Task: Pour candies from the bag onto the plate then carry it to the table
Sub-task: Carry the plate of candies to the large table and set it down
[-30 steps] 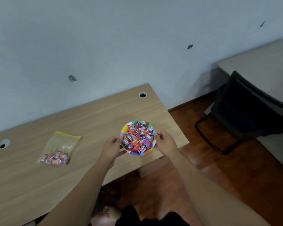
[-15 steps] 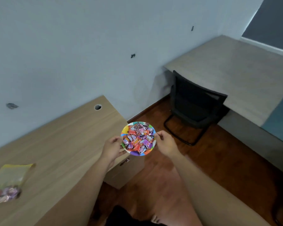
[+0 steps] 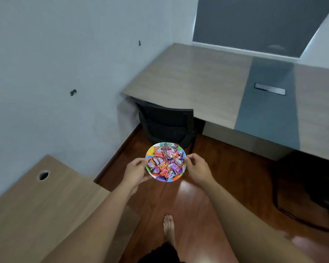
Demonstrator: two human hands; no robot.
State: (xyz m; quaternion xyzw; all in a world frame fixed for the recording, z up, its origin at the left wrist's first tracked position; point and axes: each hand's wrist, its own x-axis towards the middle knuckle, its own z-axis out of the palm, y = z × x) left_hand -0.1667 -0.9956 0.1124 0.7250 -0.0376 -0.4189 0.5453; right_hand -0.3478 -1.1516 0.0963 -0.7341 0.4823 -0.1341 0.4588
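A small round plate with a multicoloured rim (image 3: 162, 179) is held in the air over the wooden floor, level, heaped with several wrapped candies (image 3: 166, 161). My left hand (image 3: 135, 170) grips its left edge, thumb on the rim. On the opposite edge my right hand (image 3: 197, 168) pinches the rim. The candy bag is out of view. A long grey-brown table (image 3: 194, 80) stands ahead and to the right, against the wall.
A black chair (image 3: 166, 126) is tucked under the long table's left end, just beyond the plate. The wooden desk with a cable hole (image 3: 36, 202) lies at lower left. Another dark chair base (image 3: 308, 209) sits at right. My bare foot (image 3: 168, 227) is on the floor.
The view has swung right, away from the wooden desk; the bag has left the frame. The plate stays between both hands and the long table now fills the upper right.
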